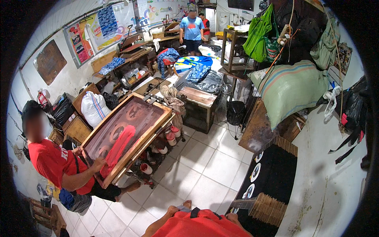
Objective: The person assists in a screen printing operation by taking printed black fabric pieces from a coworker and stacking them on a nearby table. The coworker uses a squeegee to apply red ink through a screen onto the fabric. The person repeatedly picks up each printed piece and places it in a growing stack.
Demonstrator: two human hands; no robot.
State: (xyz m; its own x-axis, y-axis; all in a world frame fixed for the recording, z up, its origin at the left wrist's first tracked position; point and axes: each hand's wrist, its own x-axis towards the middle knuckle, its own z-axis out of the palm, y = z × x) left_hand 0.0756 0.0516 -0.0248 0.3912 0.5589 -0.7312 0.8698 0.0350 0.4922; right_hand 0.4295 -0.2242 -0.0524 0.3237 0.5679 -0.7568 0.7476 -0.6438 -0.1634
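Observation:
My left hand [172,211] is low beside my red shirt [197,225], close to the waist; its fingers are mostly hidden. On the other side of the shirt, only a small part of my right hand [232,217] shows, next to the wooden slats [268,210] stacked at the right. I see nothing held in either hand. To the left, a co-worker in a red shirt [51,160] has both hands at a wood-framed printing screen [148,100]. The screen is tilted up, with bright red ink [120,150] smeared along its mesh.
Black fabric [273,173] with white oval prints lies along the right wall. Ink tubs [170,138] stand under the screen. Beyond are a wooden box table [199,98], a black bin [237,111] and a bulging green sack [292,89]. Another person [192,29] stands at the back.

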